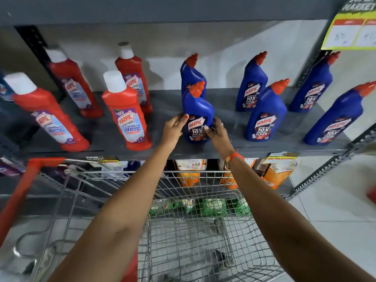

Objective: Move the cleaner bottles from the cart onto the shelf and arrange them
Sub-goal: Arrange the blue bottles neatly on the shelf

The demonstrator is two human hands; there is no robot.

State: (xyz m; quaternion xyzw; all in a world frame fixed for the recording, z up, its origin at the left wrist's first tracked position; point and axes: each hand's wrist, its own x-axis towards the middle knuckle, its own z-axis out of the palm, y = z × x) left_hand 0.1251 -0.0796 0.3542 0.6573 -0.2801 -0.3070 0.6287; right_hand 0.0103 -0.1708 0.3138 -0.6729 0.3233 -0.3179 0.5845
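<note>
Blue bottle [197, 117] between both hands (lower label behind fingers [209, 131]).

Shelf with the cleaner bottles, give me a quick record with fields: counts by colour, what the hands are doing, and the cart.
red bottles: four, left part of shelf
blue bottles: six, right part
held bottle: front blue bottle, upright on shelf
left hand: on its left side
right hand: on its right side
cart: no bottles visible

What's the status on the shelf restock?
Left hand and right hand both gripping front blue bottle on shelf. Cart looks empty. Nothing blocking.
</note>
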